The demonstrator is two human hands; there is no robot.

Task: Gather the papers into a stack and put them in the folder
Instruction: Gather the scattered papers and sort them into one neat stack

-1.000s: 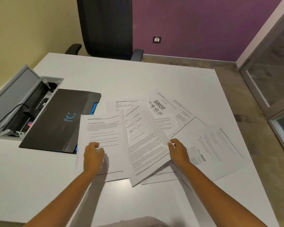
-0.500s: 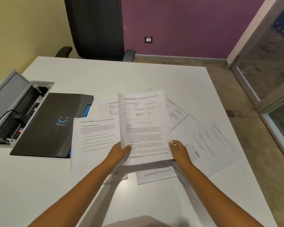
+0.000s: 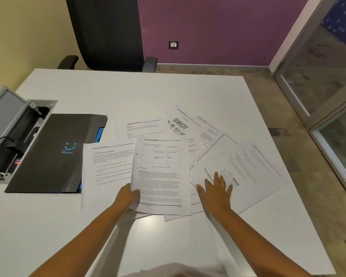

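1. Left hand [image 3: 126, 196]: the fingers pinch the lower left edge of a printed sheet with a table [image 3: 162, 172], thumb on top and the other fingers hidden beneath. The sheet extends up and to the right of these fingers.
2. Right hand [image 3: 215, 189]: the fingers are spread, palm down, flat on a tilted sheet [image 3: 246, 172] at the right of the pile. Nothing is gripped.
3. Loose papers: a text page [image 3: 108, 166] lies flat just left of the left fingers. A sheet headed SWOT [image 3: 180, 126] and a further page [image 3: 144, 127] lie beyond both hands, overlapping one another.
4. Folder [image 3: 48, 156]: black, closed, with a blue smile mark. It lies flat on the white worktop [image 3: 128, 92], left of the left fingers, its right edge under the text page.
5. An open grey cable box [image 3: 14, 126] is set in the worktop beyond the folder's left side.
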